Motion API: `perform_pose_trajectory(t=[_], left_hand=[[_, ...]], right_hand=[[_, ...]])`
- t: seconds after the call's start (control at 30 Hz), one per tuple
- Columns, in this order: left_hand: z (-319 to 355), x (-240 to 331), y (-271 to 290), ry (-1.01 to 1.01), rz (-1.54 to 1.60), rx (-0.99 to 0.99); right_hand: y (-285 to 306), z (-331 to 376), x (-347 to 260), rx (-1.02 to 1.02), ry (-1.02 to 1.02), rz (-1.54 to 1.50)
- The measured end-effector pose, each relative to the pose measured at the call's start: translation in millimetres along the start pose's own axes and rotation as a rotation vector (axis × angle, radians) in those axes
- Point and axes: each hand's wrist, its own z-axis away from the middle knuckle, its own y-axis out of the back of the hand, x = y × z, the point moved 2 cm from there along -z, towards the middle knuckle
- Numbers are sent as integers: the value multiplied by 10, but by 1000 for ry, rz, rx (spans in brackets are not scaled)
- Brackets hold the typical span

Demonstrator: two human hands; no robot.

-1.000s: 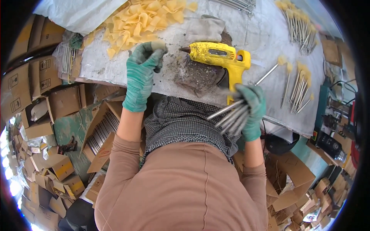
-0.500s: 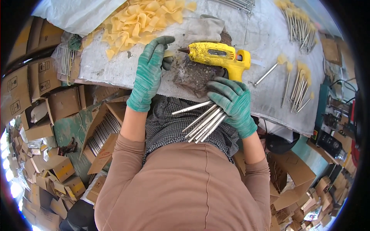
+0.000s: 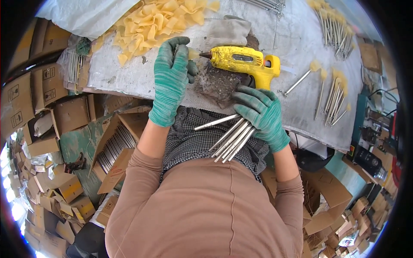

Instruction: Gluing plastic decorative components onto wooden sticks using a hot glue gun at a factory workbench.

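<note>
My left hand [image 3: 172, 71], in a green glove with darkened fingertips, pinches a small translucent yellow piece [image 3: 193, 54]. That piece is at the nozzle tip of a yellow glue gun [image 3: 236, 59]; whether they touch I cannot tell. The glue gun lies on its side over a dark, crusted block [image 3: 217, 84], nozzle pointing left. My right hand [image 3: 260, 112], gloved the same way, is closed around a bundle of thin silver metal rods [image 3: 234, 139] just below the gun's handle. The rods' free ends stick out toward my lap, one splayed apart from the others.
Loose yellow pieces [image 3: 161, 26] are heaped at the far left of the cloth-covered table [image 3: 124, 79]. Rods with yellow pieces on their ends [image 3: 335, 99] lie in groups at the right. A grey rag [image 3: 228, 32] sits behind the gun. Cardboard boxes [image 3: 53, 88] crowd the left side.
My left hand has shifted slightly right, bringing the yellow piece to the nozzle tip. My right hand and the rods have moved a little right and down.
</note>
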Motion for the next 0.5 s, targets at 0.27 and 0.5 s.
perform_pose_trajectory(t=[0.27,0.5], left_hand=[[-35,23,-48,-140,-115,23],[-174,-75,12,-184,-157,-40]], right_hand=[[-3,46,-3,-15,-60,-65],[38,-59,-50,84,-78,24]])
